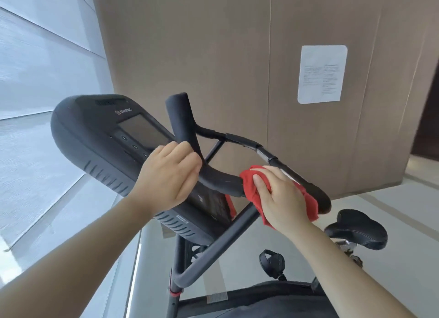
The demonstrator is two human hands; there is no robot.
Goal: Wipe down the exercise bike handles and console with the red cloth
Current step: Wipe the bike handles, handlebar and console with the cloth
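The red cloth is bunched around the padded handlebar of the exercise bike, on the near grip section just right of the console. The right hand clamps it there, thumb pressed on the fabric and fingers curled over the bar, with loose folds hanging out below the palm and past the knuckles. The cloth looks thin, soft and very light. It should fold to the bar's curve easily, but it may slip or bunch unless held in a full wrap. The best hold is probably a palm-wide wad closed round the tube, as it is now.

The left hand is well apart from the right and grips the same handlebar where its upright horn rises, right against the console's lower right edge. This probably steadies the bike.

The console is dark, with a blank screen and small buttons, and the cloth is not touching it. It looks hard and smooth, and its buttons probably need a lighter pass.

Farther right are the black saddle and a pedal, and a paper notice hangs on the brown wall. No container is in view.
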